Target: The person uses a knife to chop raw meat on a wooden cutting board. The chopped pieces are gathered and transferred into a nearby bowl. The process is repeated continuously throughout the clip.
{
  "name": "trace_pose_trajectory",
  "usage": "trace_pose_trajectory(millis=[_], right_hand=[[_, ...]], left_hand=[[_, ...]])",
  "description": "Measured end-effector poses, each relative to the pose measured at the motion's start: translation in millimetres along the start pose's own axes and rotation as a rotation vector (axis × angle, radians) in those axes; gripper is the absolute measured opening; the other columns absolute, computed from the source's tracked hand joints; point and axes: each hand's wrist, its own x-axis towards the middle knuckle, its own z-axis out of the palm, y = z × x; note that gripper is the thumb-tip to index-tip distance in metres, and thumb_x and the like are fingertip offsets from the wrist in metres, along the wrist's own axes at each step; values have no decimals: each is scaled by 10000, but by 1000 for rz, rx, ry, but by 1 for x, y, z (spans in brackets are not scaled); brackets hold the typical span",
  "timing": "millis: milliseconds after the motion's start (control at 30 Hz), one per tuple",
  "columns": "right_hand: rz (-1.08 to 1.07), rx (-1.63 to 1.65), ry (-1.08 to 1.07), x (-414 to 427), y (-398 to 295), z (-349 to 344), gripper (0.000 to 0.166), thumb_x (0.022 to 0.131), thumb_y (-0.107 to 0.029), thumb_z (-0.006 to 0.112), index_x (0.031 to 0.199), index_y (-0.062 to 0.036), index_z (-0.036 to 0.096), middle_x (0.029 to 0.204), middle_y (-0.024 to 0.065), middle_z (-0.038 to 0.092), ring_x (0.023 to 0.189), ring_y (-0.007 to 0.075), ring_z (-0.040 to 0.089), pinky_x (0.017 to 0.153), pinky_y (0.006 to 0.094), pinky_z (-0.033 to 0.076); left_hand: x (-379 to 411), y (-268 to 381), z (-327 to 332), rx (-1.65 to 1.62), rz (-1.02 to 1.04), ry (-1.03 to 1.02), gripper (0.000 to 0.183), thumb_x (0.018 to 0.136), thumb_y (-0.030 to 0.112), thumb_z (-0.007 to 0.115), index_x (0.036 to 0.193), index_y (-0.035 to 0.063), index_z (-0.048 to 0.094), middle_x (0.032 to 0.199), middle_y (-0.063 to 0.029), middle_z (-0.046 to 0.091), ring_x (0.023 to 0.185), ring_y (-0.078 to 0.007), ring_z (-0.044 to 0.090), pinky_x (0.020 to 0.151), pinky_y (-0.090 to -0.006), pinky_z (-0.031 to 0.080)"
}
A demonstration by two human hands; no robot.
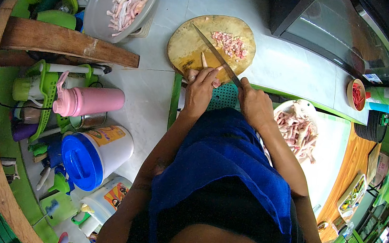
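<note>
On the grey tiled counter lies a round wooden chopping board (185,44). My right hand (255,101) grips the handle of a long kitchen knife (212,49), its blade lying diagonally over the board. At the board's near edge, my left hand (200,89) holds a chicken foot (205,60), whose toes point away from me. Small chopped pink pieces (231,45) are heaped on the board's right half. A grey plastic basin (98,11) at the upper left holds pale chicken feet (130,6). More chicken feet (297,128) fill a white container beside my right forearm.
A pink bottle (95,102) and a white tub with a blue lid (82,162) stand at left, near a wooden beam (73,43). A teal perforated basket (223,97) sits below the board. Right are a dark glass-fronted appliance (321,35) and a bowl of red chillies (356,94).
</note>
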Motion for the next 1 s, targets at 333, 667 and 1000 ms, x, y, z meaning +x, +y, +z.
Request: trace_pose_trajectory(millis=[333,667,1000], right_hand=[[4,-40,-66,2,-4,-1,200,903,-198,435,1059,-74,450,664,264,588,645,451,583,594,540,459],[21,-113,-92,3,-8,10,173,899,-167,427,1033,-58,439,673,259,592,646,449,583,589,539,461],[2,35,-91,35,-16,19,226,903,-171,423,1076,-26,440,702,275,592,687,455,586,626,543,460]], left_hand=[[5,-1,9,-8,-34,93,314,699,34,648,1008,90,638,955,-52,589,827,-291,496,743,-377,420],[16,4,15,-33,-70,221,182,705,22,662,869,99,666,766,-78,552,745,-302,482,646,-384,411],[18,-2,13,-101,-104,157,168,688,18,662,838,91,663,750,-87,563,734,-306,495,640,-392,404]])
